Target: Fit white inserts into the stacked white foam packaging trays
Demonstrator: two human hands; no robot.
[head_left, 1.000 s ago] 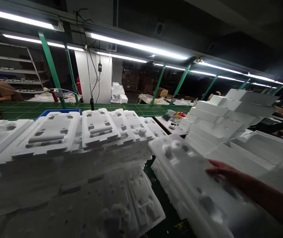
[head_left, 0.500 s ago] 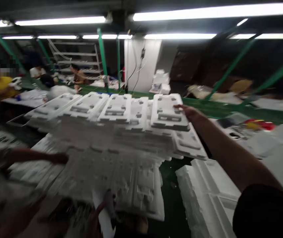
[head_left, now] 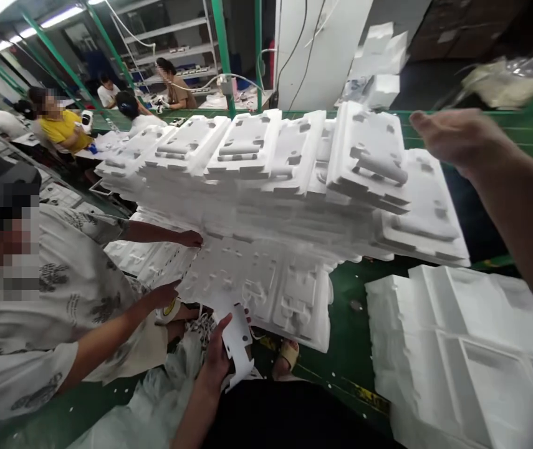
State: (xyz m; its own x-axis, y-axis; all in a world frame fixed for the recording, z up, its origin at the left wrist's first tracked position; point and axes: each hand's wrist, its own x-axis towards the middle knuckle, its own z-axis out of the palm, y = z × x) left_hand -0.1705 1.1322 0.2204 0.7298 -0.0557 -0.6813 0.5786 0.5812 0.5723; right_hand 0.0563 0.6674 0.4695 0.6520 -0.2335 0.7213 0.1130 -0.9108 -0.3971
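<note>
My left hand (head_left: 217,355) is closed on a thin white panel (head_left: 237,340) with small round holes and a curved cut-out at its lower end. It is low in front of me, beside the lower foam stack. My right hand (head_left: 462,140) is raised at the right with nothing in it, its fingers stretched loosely. Left of it, apart from the fingers, a white moulded foam tray (head_left: 373,149) lies tilted on the upper stack. Another foam tray (head_left: 427,206) sits below the right hand. More foam trays (head_left: 247,140) line the top of the pile.
A co-worker in a patterned shirt (head_left: 60,268) stands at the left, both hands by the lower foam trays (head_left: 298,293). White foam blocks (head_left: 434,337) stand at the right on the green floor (head_left: 348,324). Plastic bags (head_left: 154,405) lie below. Other people sit behind.
The view has tilted down and shifted left. My right hand has come away from the foam tray it was touching. The white panel stays in my left hand.
</note>
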